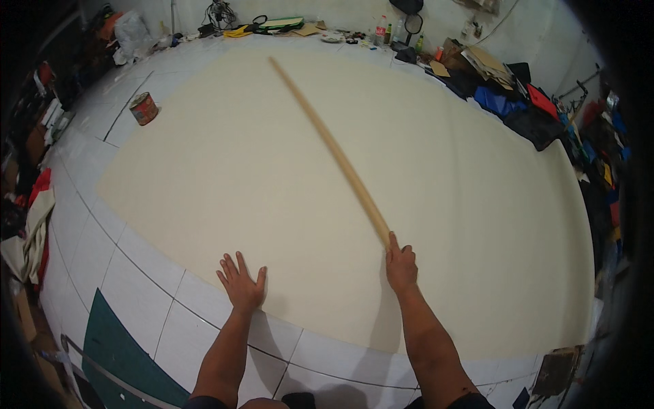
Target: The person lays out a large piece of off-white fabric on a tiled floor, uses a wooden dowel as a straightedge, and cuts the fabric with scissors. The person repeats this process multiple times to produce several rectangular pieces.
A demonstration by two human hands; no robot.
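Observation:
A large cream-coloured sheet point(225, 170) covers much of the tiled floor. On its near left edge my left hand point(244, 283) lies flat with the fingers spread. My right hand point(402, 266) is closed round the near end of a long light-brown pole point(334, 150), its index finger stretched along it. From there the pole runs up and to the left, to the far part of the sheet. A rusty red tin can point(144, 108) stands at the sheet's far left edge.
White floor tiles point(139, 273) border the sheet, with a dark green piece point(116, 347) at lower left. Bags, cloth and a blue bundle point(499, 101) lie along the right edge. Bottles point(381, 31) and clutter line the far wall. A white and red cloth point(33, 235) lies far left.

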